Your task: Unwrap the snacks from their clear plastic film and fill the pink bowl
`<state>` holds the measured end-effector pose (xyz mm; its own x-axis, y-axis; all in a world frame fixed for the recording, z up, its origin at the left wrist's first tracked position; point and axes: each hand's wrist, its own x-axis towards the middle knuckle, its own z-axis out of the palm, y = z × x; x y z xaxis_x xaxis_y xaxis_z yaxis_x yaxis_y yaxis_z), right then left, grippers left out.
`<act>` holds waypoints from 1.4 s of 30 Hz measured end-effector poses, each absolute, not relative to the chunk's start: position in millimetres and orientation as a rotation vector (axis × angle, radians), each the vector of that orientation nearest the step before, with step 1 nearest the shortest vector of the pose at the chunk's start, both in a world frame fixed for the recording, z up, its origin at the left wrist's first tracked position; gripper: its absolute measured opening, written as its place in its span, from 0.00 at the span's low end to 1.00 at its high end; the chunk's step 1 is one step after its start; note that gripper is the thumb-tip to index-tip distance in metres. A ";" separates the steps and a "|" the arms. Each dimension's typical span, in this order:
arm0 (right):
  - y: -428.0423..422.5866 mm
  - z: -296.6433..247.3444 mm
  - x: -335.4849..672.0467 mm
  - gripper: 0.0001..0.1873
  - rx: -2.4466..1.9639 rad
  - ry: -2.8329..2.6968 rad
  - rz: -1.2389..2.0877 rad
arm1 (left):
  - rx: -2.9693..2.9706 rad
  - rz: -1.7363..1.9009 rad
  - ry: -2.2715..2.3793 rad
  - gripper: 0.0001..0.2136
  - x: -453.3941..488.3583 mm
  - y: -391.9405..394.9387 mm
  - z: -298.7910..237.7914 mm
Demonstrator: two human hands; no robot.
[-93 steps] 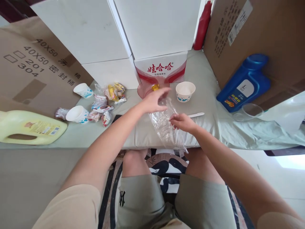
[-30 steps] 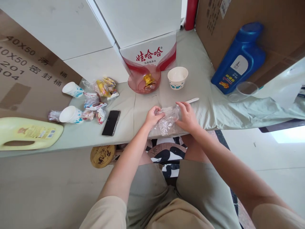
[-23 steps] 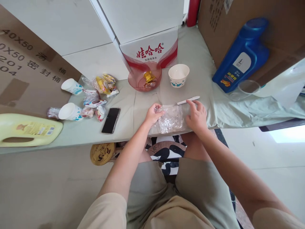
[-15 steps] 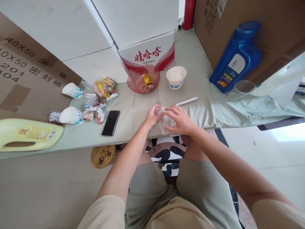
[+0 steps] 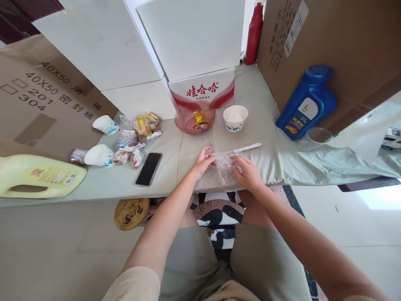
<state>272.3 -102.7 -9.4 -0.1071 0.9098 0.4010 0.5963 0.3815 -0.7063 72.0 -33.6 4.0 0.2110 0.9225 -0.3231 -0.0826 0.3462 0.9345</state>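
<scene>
head view: left hand (image 5: 202,163) pinches plastic (image 5: 224,168) nearside of paper bowl (image 5: 234,126); right hand (image 5: 247,170) half-curled, hold unclear; smooth outward from pinch.

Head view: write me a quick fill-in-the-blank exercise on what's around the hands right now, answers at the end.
1. Of the left hand and right hand at the clear plastic, the one nearer the phone is the ____ hand.
2. In the picture, the paper bowl stands to the ____ of the pink bowl.
3. The bottle next to the clear cup is coloured ____.
4. Beside the snack packets, the white paper cups number ____.

Missing words: left; right; blue; two.
</scene>
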 end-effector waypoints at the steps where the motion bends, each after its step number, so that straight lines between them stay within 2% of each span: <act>1: -104.8 -9.7 273.0 0.05 -1.280 -1.844 0.438 | 0.959 0.890 1.138 0.26 73.3 -34.1 3.7; 8: -118.0 -16.1 278.0 0.09 -1.206 -2.069 0.334 | 0.754 0.964 1.076 0.14 72.4 -32.3 10.7; 13: -139.2 -18.7 272.6 0.08 -1.227 -2.231 0.332 | 0.993 0.858 1.108 0.21 76.3 -33.1 12.8; 17: -141.6 -2.9 279.1 0.10 -1.328 -2.077 0.296 | 1.156 0.867 1.116 0.19 79.2 -35.6 15.9; 18: -136.6 4.4 282.0 0.12 -1.366 -1.988 0.259 | 1.182 0.851 1.086 0.19 79.1 -37.1 19.9; 20: -122.0 20.8 286.8 0.22 -1.427 -1.864 0.230 | 1.249 0.787 1.014 0.19 78.1 -40.8 33.8; 21: -114.0 29.0 288.0 0.28 -1.423 -1.876 0.278 | 1.284 0.742 0.973 0.19 77.2 -42.7 43.5; 22: -106.9 36.4 288.0 0.29 -1.397 -1.931 0.383 | 1.316 0.698 0.932 0.18 75.8 -44.1 54.4; 23: -101.3 42.7 286.9 0.26 -1.346 -2.010 0.538 | 1.339 0.655 0.891 0.18 73.6 -44.8 65.7; 26: -96.2 52.1 278.1 0.07 -1.171 -2.092 1.049 | 1.285 0.668 0.818 0.22 60.6 -41.5 92.0; 29: -102.8 45.8 267.1 0.11 -1.179 -1.673 1.369 | 1.061 0.710 0.838 0.28 41.1 -35.6 91.9; 32: -113.6 30.8 256.9 0.15 -1.262 -1.172 1.433 | 0.837 0.723 0.853 0.31 30.3 -40.8 67.2; 35: -127.9 19.2 249.0 0.15 -1.275 -1.101 1.326 | 0.743 0.711 0.857 0.33 38.6 -60.0 41.8; 39: -142.2 18.1 252.5 0.17 -1.242 -1.203 1.376 | 0.768 0.716 1.051 0.21 61.8 -80.9 34.2; 42: -140.1 21.1 264.7 0.20 -1.331 -1.168 1.405 | 0.867 0.664 1.059 0.18 68.5 -81.6 40.0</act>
<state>264.7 -140.1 21.1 -0.0687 0.9773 -0.2005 0.0186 -0.1996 -0.9797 68.5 -81.6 40.0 0.3586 0.8131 -0.4586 -0.0590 0.5100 0.8581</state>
